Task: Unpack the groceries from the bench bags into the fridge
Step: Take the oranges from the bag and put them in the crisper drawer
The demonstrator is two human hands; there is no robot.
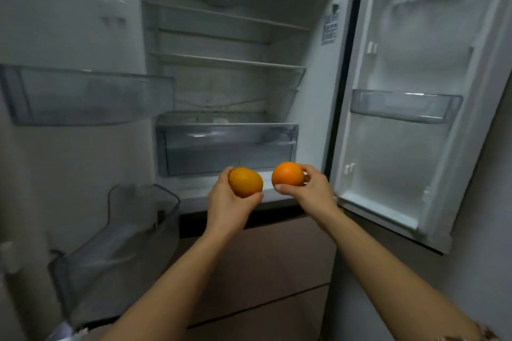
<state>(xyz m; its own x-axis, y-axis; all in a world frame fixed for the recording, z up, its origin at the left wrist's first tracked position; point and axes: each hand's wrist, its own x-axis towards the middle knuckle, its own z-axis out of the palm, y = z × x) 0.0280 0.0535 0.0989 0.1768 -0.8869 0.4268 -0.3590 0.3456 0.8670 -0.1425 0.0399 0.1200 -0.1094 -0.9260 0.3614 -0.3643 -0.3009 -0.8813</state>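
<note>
Both fridge doors stand wide open in front of me. My left hand [225, 205] grips one orange [246, 182], and my right hand [313, 191] grips a second orange [287, 178]. The two fruits are side by side, a little apart, just in front of the fridge's bottom ledge. Directly behind them sits a clear crisper drawer [227, 147], shut and with nothing visible in it. Above it, the glass shelves [230, 61] hold nothing that I can see. The bags are out of view.
The left door carries a clear upper bin [83, 97] and a clear lower bin [119, 246]. The right door has a clear bin [404, 105] at mid height. Brown lower drawer fronts [266, 263] lie under the fridge compartment.
</note>
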